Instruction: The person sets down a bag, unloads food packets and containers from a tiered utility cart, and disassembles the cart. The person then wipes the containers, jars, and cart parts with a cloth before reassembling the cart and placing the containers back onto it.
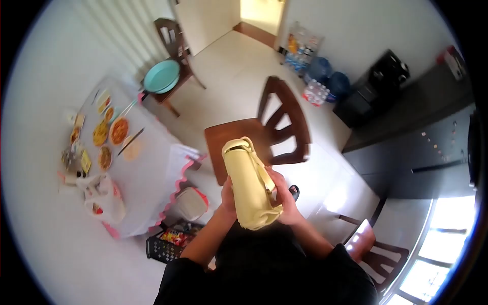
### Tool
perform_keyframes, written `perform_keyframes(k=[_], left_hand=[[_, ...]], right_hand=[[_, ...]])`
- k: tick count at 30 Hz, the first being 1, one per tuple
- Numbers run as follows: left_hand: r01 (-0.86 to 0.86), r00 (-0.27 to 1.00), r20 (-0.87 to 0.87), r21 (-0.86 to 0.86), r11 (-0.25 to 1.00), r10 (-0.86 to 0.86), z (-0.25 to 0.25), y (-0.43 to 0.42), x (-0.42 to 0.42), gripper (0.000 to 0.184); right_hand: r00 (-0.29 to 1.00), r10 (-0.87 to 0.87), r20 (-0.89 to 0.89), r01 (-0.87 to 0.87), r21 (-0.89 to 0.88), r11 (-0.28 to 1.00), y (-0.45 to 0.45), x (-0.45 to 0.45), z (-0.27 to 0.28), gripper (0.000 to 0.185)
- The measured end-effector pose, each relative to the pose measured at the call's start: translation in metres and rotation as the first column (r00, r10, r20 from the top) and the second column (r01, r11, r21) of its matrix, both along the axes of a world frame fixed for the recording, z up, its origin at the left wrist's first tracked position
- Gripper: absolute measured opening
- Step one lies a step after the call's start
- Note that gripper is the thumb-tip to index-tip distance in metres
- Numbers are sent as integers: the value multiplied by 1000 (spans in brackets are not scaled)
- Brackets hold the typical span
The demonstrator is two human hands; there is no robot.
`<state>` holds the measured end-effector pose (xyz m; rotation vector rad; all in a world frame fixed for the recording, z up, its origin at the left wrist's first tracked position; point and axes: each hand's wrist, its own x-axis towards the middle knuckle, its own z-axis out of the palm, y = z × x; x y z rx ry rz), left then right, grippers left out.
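A pale yellow handbag [246,185] with a strap is held up in front of my body, over the front of a wooden chair [239,127]. My left hand [228,197] grips its left side, with most of the fingers hidden behind it. On the opposite side, my right hand [285,198] is closed around the bag near the strap. A dark opening shows at the bag's far end.
At left stands a table [147,178] with dishes of food and a white plastic bag [104,198]. Below it are a bin [192,203] and a black basket [162,249]. Teal basins [161,76] rest on another chair. Water bottles [316,93] and a dark refrigerator [406,162] are to the right.
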<state>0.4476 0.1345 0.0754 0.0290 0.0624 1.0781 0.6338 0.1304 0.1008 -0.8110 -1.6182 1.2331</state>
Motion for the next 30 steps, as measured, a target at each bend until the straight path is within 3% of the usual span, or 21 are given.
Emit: perform_keyframes(k=[3, 4, 6, 8, 11, 12, 16, 19, 21, 24, 27, 28, 29, 30], left_hand=[[143, 989, 41, -35, 989, -142, -24, 29, 103, 66], [200, 975, 82, 78, 977, -207, -22, 41, 139, 68], [264, 964, 24, -3, 965, -264, -18, 60, 215, 67], [310, 951, 25, -10, 951, -309, -10, 77, 282, 66], [347, 927, 114, 95, 933, -356, 9, 114, 364, 64], [358, 916, 144, 119, 926, -373, 19, 127, 387, 63], [398, 884, 202, 145, 906, -421, 33, 168, 446, 62], [348, 907, 179, 191, 918, -381, 25, 204, 478, 64], [321, 919, 200, 126, 939, -341, 25, 227, 494, 66], [202, 964, 155, 100, 974, -216, 18, 273, 507, 69], [73, 990, 116, 81, 994, -82, 15, 327, 512, 76], [12, 998, 64, 28, 1000, -14, 15, 343, 511, 79], [-53, 999, 10, -18, 998, 54, 18, 363, 511, 81], [-149, 970, -198, -30, 988, 140, 21, 383, 513, 83]], right_hand=[[996, -83, -32, 83, 7, 997, 13, 98, -8, 104], [994, -99, -35, 100, 8, 995, 18, 134, -5, 106], [987, -108, -120, 87, -169, 982, 32, 206, 2, 111], [989, -109, -98, 89, -185, 979, 48, 266, 29, 115], [984, -178, 22, 177, 37, 983, 77, 350, 29, 119], [962, -233, 142, 223, 84, 971, 86, 367, 42, 123], [883, -335, 328, 310, 127, 942, 123, 432, 54, 117], [828, -415, 377, 384, 158, 910, 158, 465, 54, 105], [899, -410, 153, 408, 45, 912, 182, 478, 38, 99], [889, -445, -107, 435, -109, 894, 225, 484, 25, 96], [882, -443, -157, 441, -50, 896, 272, 486, 20, 100], [905, -392, -167, 392, -37, 919, 290, 487, 16, 113], [926, -374, -46, 374, -3, 927, 310, 488, 19, 118], [931, -357, 72, 355, 37, 934, 333, 488, 25, 124]])
